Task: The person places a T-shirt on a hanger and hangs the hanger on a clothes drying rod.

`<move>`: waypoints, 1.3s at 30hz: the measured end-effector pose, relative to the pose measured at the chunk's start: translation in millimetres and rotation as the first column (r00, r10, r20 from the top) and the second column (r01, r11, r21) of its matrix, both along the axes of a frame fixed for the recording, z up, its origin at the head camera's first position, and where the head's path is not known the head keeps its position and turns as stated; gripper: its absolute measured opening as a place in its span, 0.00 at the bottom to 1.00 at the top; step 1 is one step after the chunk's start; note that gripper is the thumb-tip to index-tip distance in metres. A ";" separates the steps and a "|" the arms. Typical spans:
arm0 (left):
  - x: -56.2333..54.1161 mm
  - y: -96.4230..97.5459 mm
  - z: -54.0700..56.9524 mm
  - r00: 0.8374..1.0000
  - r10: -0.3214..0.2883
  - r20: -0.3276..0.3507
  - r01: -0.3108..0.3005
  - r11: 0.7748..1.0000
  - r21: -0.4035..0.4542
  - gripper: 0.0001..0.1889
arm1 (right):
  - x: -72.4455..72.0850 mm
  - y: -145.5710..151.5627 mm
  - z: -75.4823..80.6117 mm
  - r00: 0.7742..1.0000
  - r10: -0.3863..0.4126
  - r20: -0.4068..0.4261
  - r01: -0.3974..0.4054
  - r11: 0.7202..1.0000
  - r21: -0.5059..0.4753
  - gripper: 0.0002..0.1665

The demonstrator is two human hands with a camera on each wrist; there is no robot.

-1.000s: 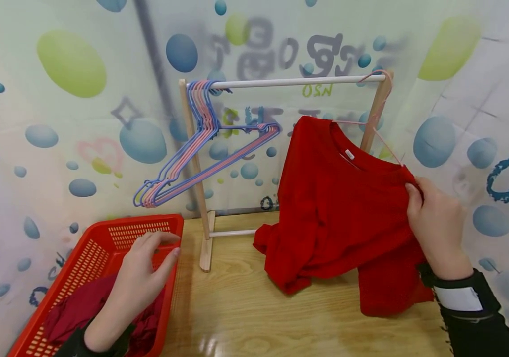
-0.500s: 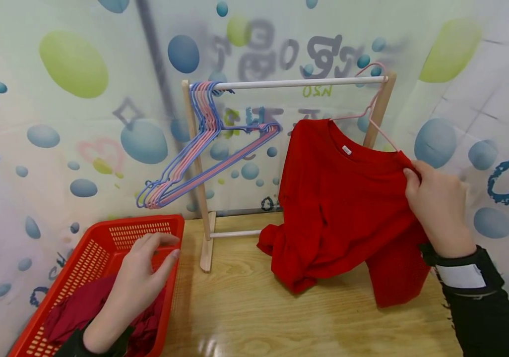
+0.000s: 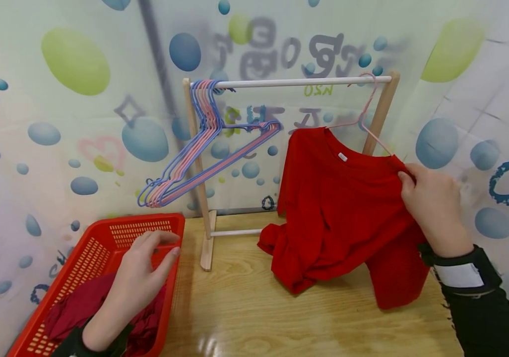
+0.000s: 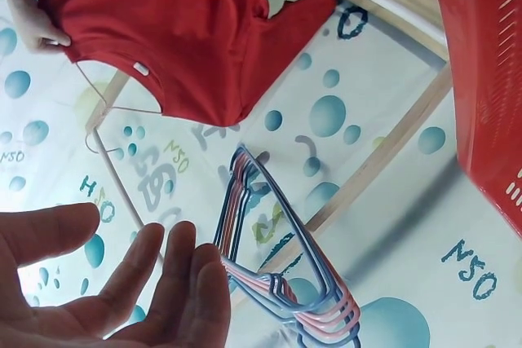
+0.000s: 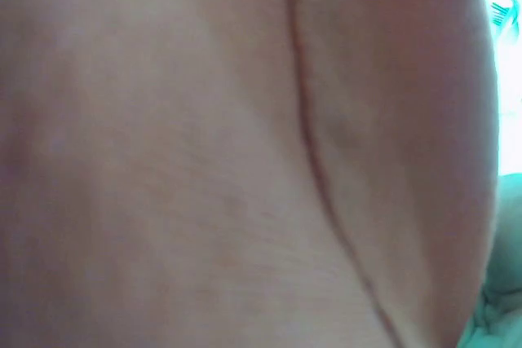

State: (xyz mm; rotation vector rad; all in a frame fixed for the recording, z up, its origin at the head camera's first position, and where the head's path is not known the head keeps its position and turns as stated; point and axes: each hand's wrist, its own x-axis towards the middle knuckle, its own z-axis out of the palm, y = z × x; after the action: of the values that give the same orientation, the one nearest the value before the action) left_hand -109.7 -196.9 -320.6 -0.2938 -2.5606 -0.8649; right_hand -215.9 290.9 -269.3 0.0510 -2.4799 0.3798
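In the head view a red long-sleeved shirt [image 3: 339, 213] hangs on a pink hanger [image 3: 361, 118], whose hook is at the right end of the rack's white rail [image 3: 290, 82]. My right hand [image 3: 435, 208] pinches the shirt's shoulder between thumb and fingers, right by the hanger's arm. The right wrist view is filled by skin, so the shirt does not show there. Over the red basket [image 3: 175, 248] my left hand [image 3: 140, 282] hovers with relaxed, slightly bent fingers and nothing in them. Dark red clothing [image 3: 80, 302] lies inside the basket, partly covered by that hand.
Several blue and pink hangers [image 3: 207, 129] hang bunched at the rail's left end. The rack's wooden left post [image 3: 198, 188] stands beside the basket on the wood-grain table [image 3: 236, 317]. A patterned curtain [image 3: 116, 59] forms the backdrop.
The pink hanger's hook rose above the rail, then came down onto it, a little left of its first spot. My right hand moved up slightly and left with the shirt. The left hand stayed still.
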 end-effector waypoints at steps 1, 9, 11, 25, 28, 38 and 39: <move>0.0 0.1 0.0 1.000 0.000 0.003 0.000 1.000 0.001 0.09 | -0.2 0.4 -0.5 1.000 0.004 0.007 -0.004 1.000 -0.003 0.17; 0.1 0.9 0.8 1.000 -0.003 0.014 0.003 1.000 -0.001 0.10 | -0.9 1.7 -2.2 1.000 -0.008 0.024 0.008 1.000 0.002 0.16; -0.3 1.2 1.1 1.000 -0.004 0.009 0.004 1.000 -0.004 0.10 | -0.7 1.4 -2.2 1.000 -0.012 0.022 0.012 1.000 0.000 0.16; -0.9 3.2 3.3 1.000 -0.008 0.003 0.008 1.000 -0.013 0.11 | 0.4 2.5 -7.1 0.998 -0.055 0.038 0.057 0.998 -0.037 0.21; -0.4 3.2 5.4 1.000 -0.003 0.012 0.003 1.000 -0.017 0.12 | 0.4 3.3 -8.7 0.998 -0.053 0.030 0.055 0.998 -0.042 0.21; -2.3 3.5 12.7 1.000 0.002 -0.022 -0.002 1.000 -0.013 0.13 | 7.4 3.8 -10.6 0.998 -0.064 0.012 0.065 0.994 -0.086 0.23; -2.4 3.2 13.0 1.000 0.003 -0.027 -0.004 1.000 -0.011 0.13 | 8.3 3.6 -10.7 0.998 -0.065 0.012 0.066 0.994 -0.092 0.22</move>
State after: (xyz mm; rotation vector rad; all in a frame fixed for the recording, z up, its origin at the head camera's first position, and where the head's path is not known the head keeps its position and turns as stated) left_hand -112.1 -193.7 -307.6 -0.3023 -2.5411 -0.8400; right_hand -207.5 294.5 -280.0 -0.0695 -2.4622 0.4671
